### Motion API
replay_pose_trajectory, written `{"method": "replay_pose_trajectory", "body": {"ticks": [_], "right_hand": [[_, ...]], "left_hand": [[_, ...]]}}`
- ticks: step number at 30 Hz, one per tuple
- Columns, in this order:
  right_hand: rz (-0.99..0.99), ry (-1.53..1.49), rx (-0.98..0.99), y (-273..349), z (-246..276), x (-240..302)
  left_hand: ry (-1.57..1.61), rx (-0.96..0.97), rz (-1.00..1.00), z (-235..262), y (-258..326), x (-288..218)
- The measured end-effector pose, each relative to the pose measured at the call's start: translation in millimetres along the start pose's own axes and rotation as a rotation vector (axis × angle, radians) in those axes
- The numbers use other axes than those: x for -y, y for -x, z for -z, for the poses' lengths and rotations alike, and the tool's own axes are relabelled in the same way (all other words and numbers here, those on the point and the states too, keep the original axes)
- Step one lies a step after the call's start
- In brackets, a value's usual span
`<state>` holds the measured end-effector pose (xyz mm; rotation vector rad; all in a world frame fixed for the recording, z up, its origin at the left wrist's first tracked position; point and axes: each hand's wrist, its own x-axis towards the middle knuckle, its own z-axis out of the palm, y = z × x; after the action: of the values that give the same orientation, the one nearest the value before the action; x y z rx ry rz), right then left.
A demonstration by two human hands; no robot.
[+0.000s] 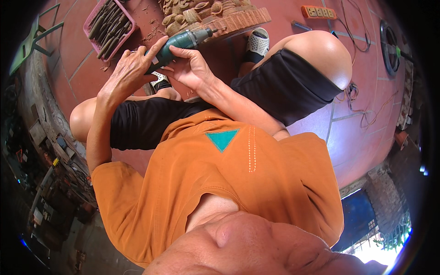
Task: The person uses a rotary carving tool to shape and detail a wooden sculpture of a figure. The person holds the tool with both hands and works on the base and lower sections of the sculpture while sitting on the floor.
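Observation:
A dark green die grinder [183, 42] is held between both hands above the red tiled floor, its thin bit pointing to the right. My left hand [129, 68] is closed over the rear of its body, with the index finger stretched along it. My right hand [193, 69] grips it from the other side, palm turned up and thumb on the casing; its other fingers are partly hidden. Just beyond the tool stands a carved wooden piece [243, 22] with rounded relief shapes. The bit's tip appears close to its edge; I cannot tell whether they touch.
A pink basket [133, 28] of many chisel-like tools stands at the far left, with wood shavings [151, 33] beside it. An orange power strip [318, 12] and loose cables [362, 43] lie at the far right. A green chair [28, 43] stands at the left edge.

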<state>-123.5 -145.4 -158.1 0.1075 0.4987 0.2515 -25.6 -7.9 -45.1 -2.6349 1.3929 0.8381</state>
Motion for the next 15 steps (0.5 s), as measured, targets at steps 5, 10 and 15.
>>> {"method": "replay_pose_trajectory", "body": {"ticks": [5, 10, 15], "right_hand": [[-0.003, -0.004, -0.011, 2.2, -0.3, -0.8], [0.015, -0.005, -0.013, 4.3, -2.2, -0.9], [0.005, -0.002, 0.004, 2.3, -2.8, 0.3]], "left_hand": [[0.001, -0.003, -0.012, -2.0, 0.6, 0.9], [-0.012, 0.001, -0.012, -1.4, -0.2, 0.4], [-0.022, -0.076, -0.066, -6.7, 0.4, 6.4]]}}
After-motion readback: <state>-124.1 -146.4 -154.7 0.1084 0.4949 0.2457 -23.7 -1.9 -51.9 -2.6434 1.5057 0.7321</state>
